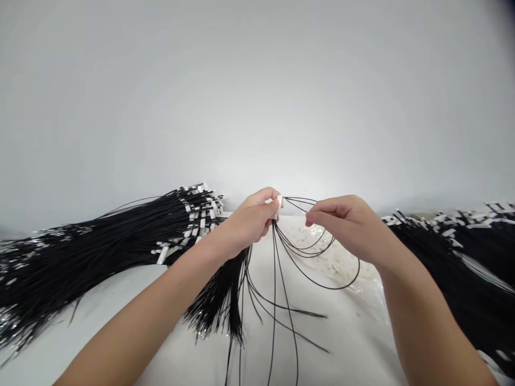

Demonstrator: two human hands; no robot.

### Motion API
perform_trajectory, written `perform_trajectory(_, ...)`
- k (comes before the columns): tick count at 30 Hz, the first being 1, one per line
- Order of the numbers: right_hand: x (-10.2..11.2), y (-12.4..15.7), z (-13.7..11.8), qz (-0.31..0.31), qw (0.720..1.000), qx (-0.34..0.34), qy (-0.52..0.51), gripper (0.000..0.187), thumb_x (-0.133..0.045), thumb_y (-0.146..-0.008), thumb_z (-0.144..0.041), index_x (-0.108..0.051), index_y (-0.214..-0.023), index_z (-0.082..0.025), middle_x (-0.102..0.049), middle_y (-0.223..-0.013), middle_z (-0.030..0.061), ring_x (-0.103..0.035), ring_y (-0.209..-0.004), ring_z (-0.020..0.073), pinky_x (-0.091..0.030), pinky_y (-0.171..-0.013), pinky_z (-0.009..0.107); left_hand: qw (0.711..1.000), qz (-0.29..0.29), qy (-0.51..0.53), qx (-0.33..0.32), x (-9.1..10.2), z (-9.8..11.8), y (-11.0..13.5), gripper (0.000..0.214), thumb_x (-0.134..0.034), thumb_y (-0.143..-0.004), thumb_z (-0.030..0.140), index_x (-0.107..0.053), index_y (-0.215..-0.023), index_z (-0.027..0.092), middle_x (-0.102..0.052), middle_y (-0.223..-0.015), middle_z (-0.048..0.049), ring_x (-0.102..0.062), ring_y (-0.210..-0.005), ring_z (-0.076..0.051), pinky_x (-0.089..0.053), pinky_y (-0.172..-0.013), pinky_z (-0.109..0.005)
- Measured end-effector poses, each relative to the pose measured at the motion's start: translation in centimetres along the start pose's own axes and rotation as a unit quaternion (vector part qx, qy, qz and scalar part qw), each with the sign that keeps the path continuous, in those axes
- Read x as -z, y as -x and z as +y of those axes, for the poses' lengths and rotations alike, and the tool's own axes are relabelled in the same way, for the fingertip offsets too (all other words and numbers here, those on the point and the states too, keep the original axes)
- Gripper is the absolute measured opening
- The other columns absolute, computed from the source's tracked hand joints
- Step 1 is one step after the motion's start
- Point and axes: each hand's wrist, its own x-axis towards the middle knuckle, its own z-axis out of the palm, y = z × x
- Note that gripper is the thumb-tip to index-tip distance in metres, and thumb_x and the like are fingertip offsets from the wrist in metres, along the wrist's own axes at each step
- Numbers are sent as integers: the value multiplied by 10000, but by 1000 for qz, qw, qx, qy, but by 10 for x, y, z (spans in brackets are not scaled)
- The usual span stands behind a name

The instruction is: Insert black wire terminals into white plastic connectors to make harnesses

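My left hand pinches a small white connector between thumb and fingers. Thin black wires hang and loop from under that connector, some reaching down past the lower edge of the view. To the right, my right hand is closed in a pinch around the ends of a few black wires that arc across to the connector. Its fingers partly hide those ends. Below my left hand, a dense bunch of black wires with bare-looking tips spreads over the white surface.
At left lies a large heap of black wires with white connectors at its right end. Another heap of black wires with white connectors lies at right. Between them, a clear plastic bag holds small pale pieces. A plain grey-white wall rises behind.
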Motion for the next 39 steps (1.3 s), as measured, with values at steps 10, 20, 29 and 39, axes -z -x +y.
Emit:
perform_trajectory(10,2,0,-1,-1,1000,-7,2,186,-479,-745,-248,-618,-649,-171,-286,-465,-50,-212,-401,41,-156,-351,184,1000,-8,11,-1,0,0,-1,161,-420,-828,371,-413,-791,215,-440,-721,8,-242,-405,-15,-129,-386,-190)
perform_trajectory(20,2,1,-1,0,1000,11,10,190,-481,-741,-254,-618,-649,-160,-313,-470,-44,-223,-403,42,-164,-353,185,1000,-5,11,0,0,2,1,153,-425,-828,357,-417,-779,212,-435,-713,6,-253,-416,-27,-132,-385,-194)
perform_trajectory(29,3,0,1,-2,1000,3,12,186,-473,-761,-258,-609,-666,-176,-290,-490,-46,-213,-420,47,-167,-365,192,1000,-9,6,-9,-1,2,1,144,-428,-825,346,-436,-787,207,-441,-715,7,-260,-410,-21,-139,-378,-187)
perform_trajectory(39,4,2,-2,-2,996,73,52,208,-443,-801,-249,-575,-658,-173,-313,-517,-37,-239,-464,60,-207,-400,202,1000,-14,-15,-18,0,1,0,157,-411,-834,350,-435,-776,206,-440,-708,7,-256,-417,-26,-155,-375,-177)
